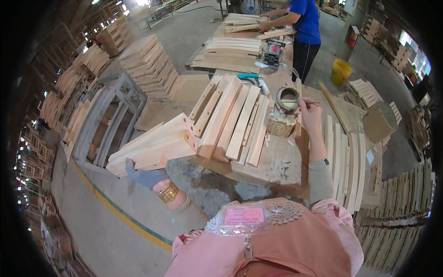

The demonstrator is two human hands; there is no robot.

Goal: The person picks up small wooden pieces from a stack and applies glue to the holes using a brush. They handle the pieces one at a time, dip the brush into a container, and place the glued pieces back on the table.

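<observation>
While the head view looks down over a table (277, 161), what are the hands doing?

"The left hand (145, 175), in a grey glove, holds a bundle of pale wooden rails (152, 143) close to its left, near end. The thumb lies against the side; the other fingers are hidden, so how tightly they close I cannot tell. The right hand (311, 113), ungloved, pinches a slim stick (295, 101) over a round pot (280, 96), which stands on a rough block (280, 128)."

"Where exactly is the bundle?"

"To the left, jutting out past the table. Its right end, drilled with round holes (188, 129), is just beside a row of loose slats (230, 120). Whether it rests on them, I cannot tell."

"How would it handle?"

"By its look, stiff and dry, with some weight as a bundle. The smooth faces could slide on one another, since no tie shows. The wood seems sturdy, though the rims of the holes might chip if knocked."

"And the best hold?"

"Gripping the left end keeps the drilled end free, but probably feels front-heavy; a hand under the middle should balance better. The stick looks light enough for fingertips alone."
</observation>
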